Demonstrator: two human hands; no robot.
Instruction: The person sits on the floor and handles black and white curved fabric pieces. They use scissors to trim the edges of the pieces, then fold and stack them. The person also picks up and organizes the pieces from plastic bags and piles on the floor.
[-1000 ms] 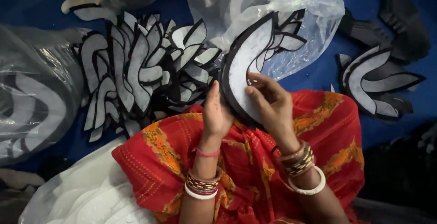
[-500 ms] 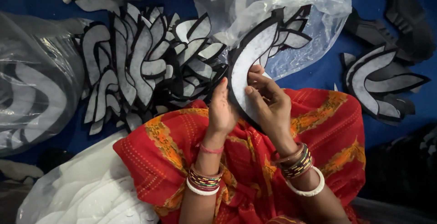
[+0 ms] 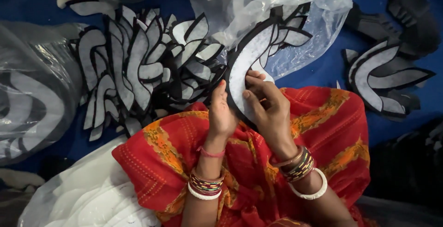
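simply both hands (image 3: 247, 109) on curved black-edged white felt cutout (image 3: 249, 56)

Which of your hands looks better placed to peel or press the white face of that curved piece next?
Probably the right hand: its fingertips already rest on the white face of the curved black-edged piece, while the left hand only grips its lower edge.

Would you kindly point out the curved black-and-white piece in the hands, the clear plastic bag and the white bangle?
curved black-and-white piece (image 3: 247, 61), head view, its white middle.
clear plastic bag (image 3: 318, 5), head view, its upper right fold.
white bangle (image 3: 318, 191), head view, its outer edge.
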